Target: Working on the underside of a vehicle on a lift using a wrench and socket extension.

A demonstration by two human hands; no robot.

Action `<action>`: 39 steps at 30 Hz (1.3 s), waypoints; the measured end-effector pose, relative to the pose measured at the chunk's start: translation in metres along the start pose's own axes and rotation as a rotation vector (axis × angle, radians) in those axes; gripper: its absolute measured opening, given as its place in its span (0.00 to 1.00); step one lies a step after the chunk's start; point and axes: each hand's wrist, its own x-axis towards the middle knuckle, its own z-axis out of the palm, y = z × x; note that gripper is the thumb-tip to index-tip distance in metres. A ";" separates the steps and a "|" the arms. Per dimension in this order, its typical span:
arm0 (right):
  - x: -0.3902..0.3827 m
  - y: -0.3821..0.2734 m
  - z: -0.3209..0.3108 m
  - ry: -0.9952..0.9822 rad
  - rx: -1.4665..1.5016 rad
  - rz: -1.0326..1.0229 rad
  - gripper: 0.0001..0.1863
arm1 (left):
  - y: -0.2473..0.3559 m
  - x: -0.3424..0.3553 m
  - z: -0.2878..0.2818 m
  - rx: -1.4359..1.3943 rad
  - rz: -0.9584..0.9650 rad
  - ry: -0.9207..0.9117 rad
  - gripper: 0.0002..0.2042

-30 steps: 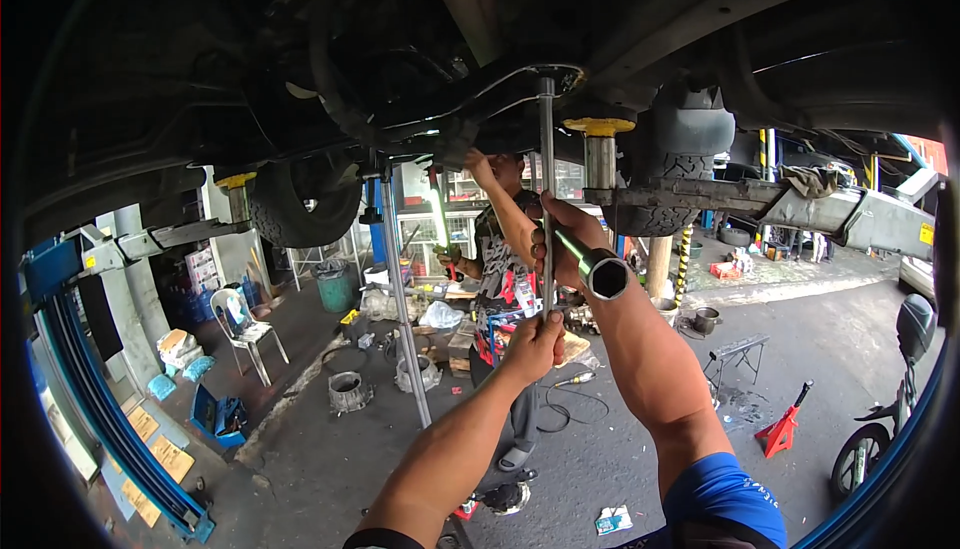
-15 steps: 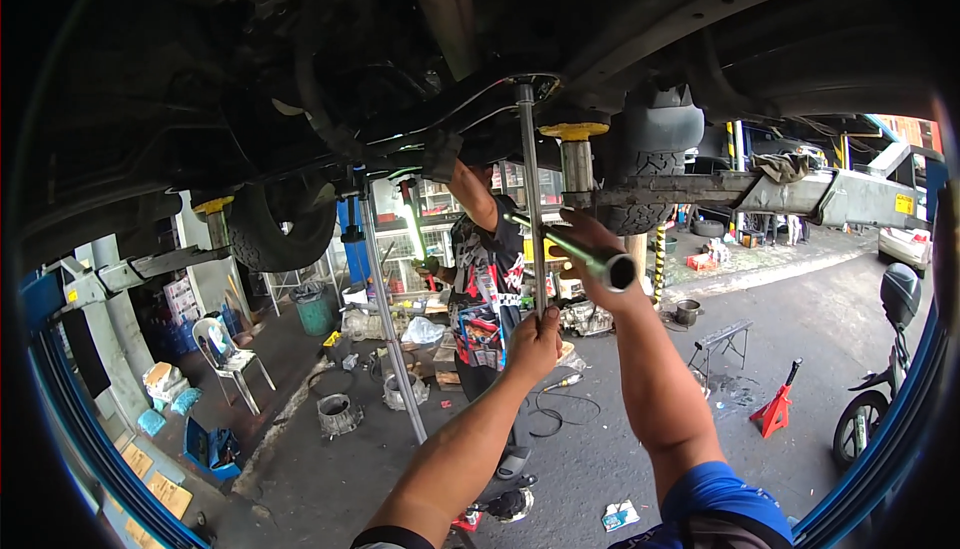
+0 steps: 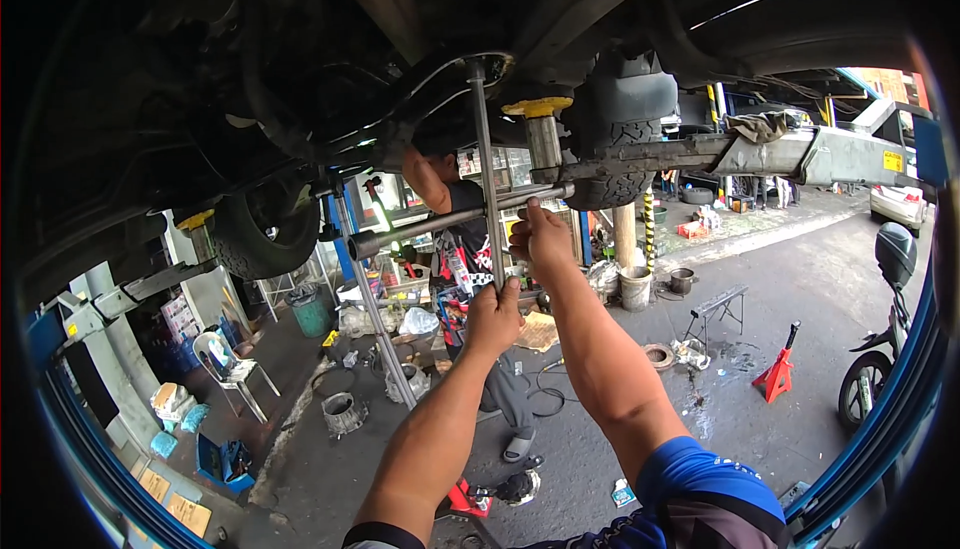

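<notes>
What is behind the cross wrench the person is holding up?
Behind the cross wrench, gripped by the left hand and right hand, stands another person reaching up under the raised vehicle. The wrench and hands cover parts of that person; the wrench's top end vanishes into the dark underbody.

There are two hands, the left hand (image 3: 493, 317) and the right hand (image 3: 541, 239), and one cross wrench (image 3: 487, 189). One other person (image 3: 470, 279) stands under one lifted car (image 3: 300, 69). On the floor I count one red jack stand (image 3: 776, 373), one white chair (image 3: 228, 367), one green bin (image 3: 312, 311) and one scooter (image 3: 885, 334).
</notes>
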 end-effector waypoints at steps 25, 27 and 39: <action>-0.068 -0.024 0.011 -0.315 -0.180 -0.840 0.10 | 0.010 0.009 -0.004 0.417 0.162 0.145 0.21; -0.071 -0.039 0.008 -0.130 -0.498 -0.885 0.13 | 0.014 0.010 -0.004 0.346 0.135 0.112 0.20; 0.011 0.012 -0.020 0.160 -0.246 -0.403 0.16 | 0.028 0.008 -0.005 0.233 0.083 0.011 0.19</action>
